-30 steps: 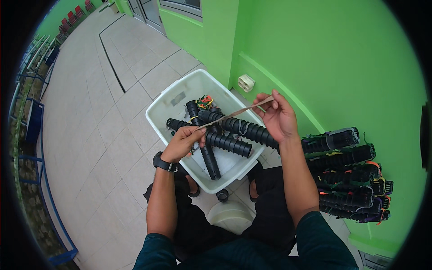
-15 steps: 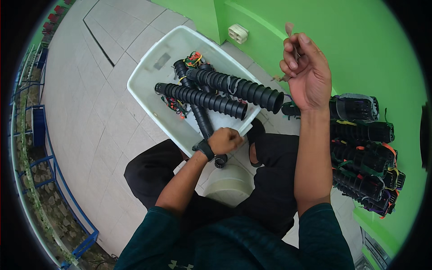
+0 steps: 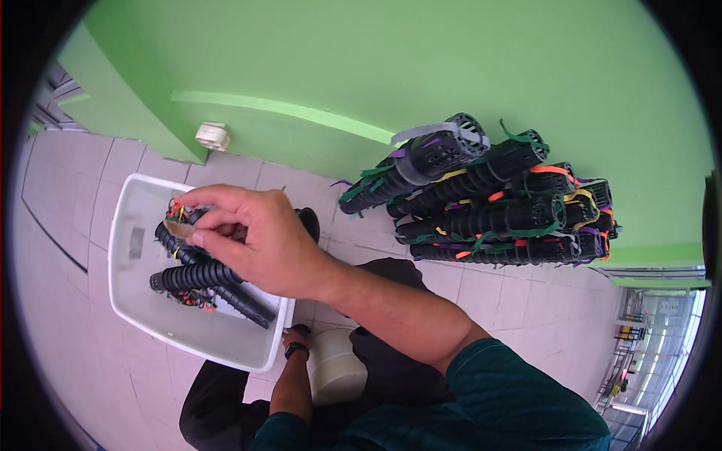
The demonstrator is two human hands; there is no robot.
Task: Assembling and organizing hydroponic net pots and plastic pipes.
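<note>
My right hand [image 3: 259, 237] is raised over the white tub, thumb and fingers pinching a small, limp greyish-brown strip [image 3: 179, 228]. Down by the tub's near right corner, my left hand [image 3: 292, 338], with a dark band at the wrist, is closed at the dark end of a black tube [image 3: 303, 329]; its fingers show only in part. Inside the tub [image 3: 124, 301] lie a black ribbed tube [image 3: 192, 276], another black tube [image 3: 244, 304] crossing beneath it, and bundles of coloured strips [image 3: 192, 299]. Behind my right hand, a further tube's open end [image 3: 307, 224] sticks out.
Against the green wall [image 3: 301, 60] on the right, several black ribbed tubes [image 3: 481, 218] tied with coloured strips are stacked. A white stool [image 3: 335, 364] stands between my legs. A white outlet box [image 3: 213, 136] is fixed low on the wall.
The view has swung right, bringing the stacked tubes fully into sight. My right hand has come from beside the wall to above the tub, still pinching the strip. My left hand stays low by the tub corner.
</note>
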